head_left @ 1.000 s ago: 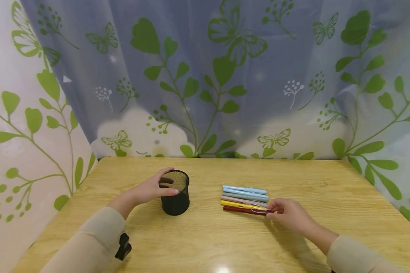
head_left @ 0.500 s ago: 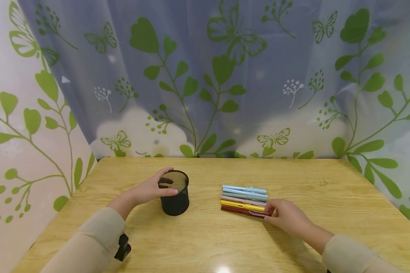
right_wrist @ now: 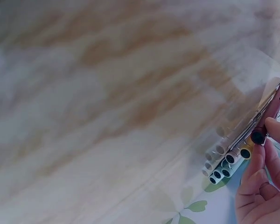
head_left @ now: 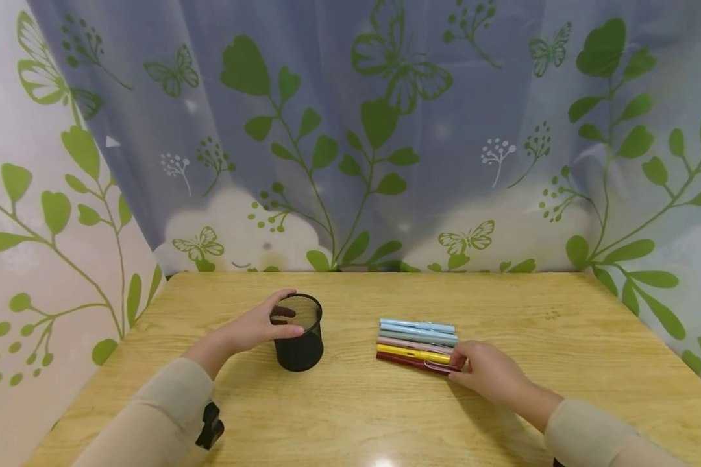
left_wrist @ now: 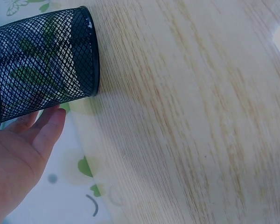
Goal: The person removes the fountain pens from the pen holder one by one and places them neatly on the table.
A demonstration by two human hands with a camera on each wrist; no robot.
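Observation:
A black mesh pen holder (head_left: 300, 351) stands upright on the table, left of the middle. My left hand (head_left: 250, 331) holds it near the rim, thumb on the near side and fingers on the far side; the left wrist view shows the mesh wall (left_wrist: 46, 60) beside the fingers. To the right lies a row of pens side by side: light blue pens (head_left: 416, 325), a grey-green one, a pink pen (head_left: 405, 342) and a yellow pen (head_left: 405, 352). My right hand (head_left: 493, 371) pinches the capped end of the nearest, dark red pen (right_wrist: 272, 109), between thumb and fingers.
The wooden table (head_left: 327, 415) reaches back to a patterned curtain (head_left: 327, 194) with green leaves and butterflies. A black strap device (head_left: 210, 426) sits at the left wrist.
My right hand has moved slightly left and closer to me, gripping further along the dark red pen. That pen's capped end has swung nearer to me. The left hand and holder stay put.

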